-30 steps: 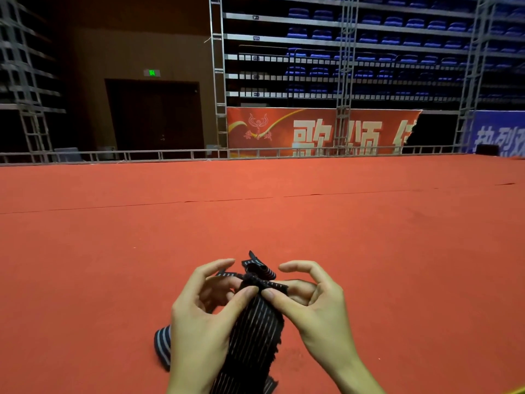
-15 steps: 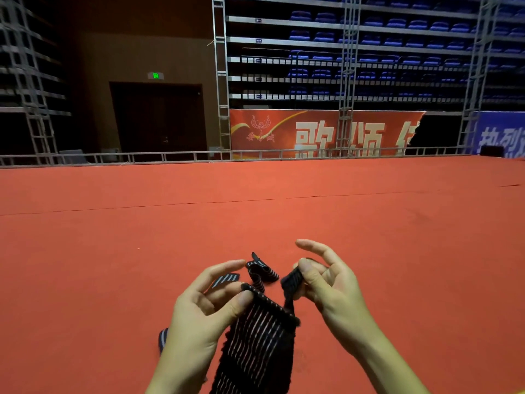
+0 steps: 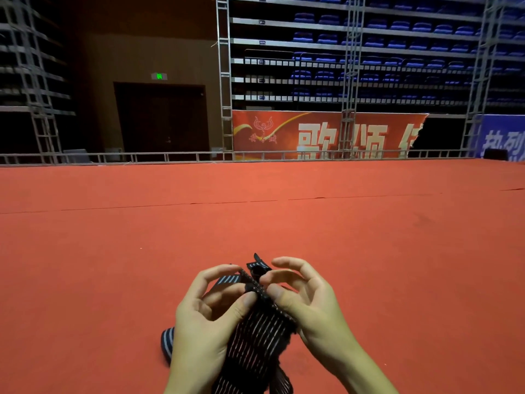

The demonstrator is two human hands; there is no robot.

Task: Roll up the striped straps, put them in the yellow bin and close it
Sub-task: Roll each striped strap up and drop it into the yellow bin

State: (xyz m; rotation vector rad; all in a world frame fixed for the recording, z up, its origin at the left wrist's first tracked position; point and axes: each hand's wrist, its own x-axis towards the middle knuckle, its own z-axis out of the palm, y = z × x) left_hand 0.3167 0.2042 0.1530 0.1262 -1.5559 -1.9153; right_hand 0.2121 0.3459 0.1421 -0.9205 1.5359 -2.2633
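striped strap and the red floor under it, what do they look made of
Striped strap: looks like woven elastic fabric, matte black with pale stripes; it bends and bunches softly where the left hand and right hand pinch its top edge. Red floor: probably thin carpet or felt, matte, with a visible seam line across it.

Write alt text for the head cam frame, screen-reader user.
Two bare hands hold up the top edge of a black striped strap, the left hand and right hand pinching it between thumb and fingers above a red carpet. Another strap loop shows beside the left wrist. Beyond stand a metal railing, a red banner and blue seats.
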